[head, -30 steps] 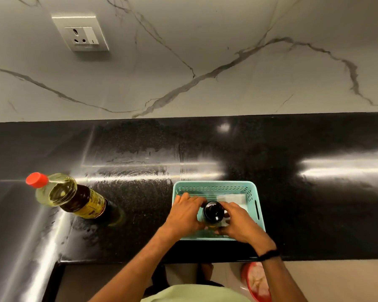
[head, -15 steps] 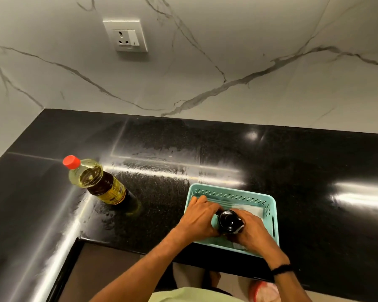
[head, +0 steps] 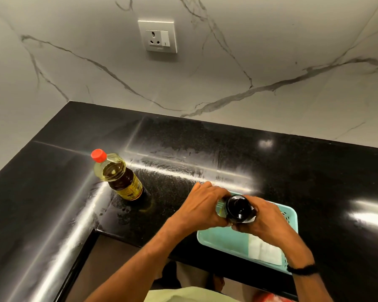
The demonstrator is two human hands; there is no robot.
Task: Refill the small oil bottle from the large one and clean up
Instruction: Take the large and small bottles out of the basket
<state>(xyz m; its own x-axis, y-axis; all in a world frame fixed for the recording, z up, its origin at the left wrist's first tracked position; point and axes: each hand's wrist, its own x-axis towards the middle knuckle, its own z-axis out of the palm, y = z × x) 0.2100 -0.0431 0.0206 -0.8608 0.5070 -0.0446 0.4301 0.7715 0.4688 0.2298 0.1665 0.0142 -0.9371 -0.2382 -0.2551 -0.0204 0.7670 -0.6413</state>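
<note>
Black polished stone forms the worktop (head: 314, 171), which turns a corner at the left, its inner edge cutting in below the large oil bottle (head: 120, 177). That bottle stands upright with its red cap on, back from the edge and well apart from the hands. The small oil bottle (head: 238, 208), dark-capped, sits between both hands over the far left corner of the teal basket (head: 223, 238). The left hand (head: 202, 205) and right hand (head: 268, 219) both curl their fingers round it. The basket lies close to the front edge and holds a white cloth (head: 264, 251). Bare worktop spreads behind and to the right.
</note>
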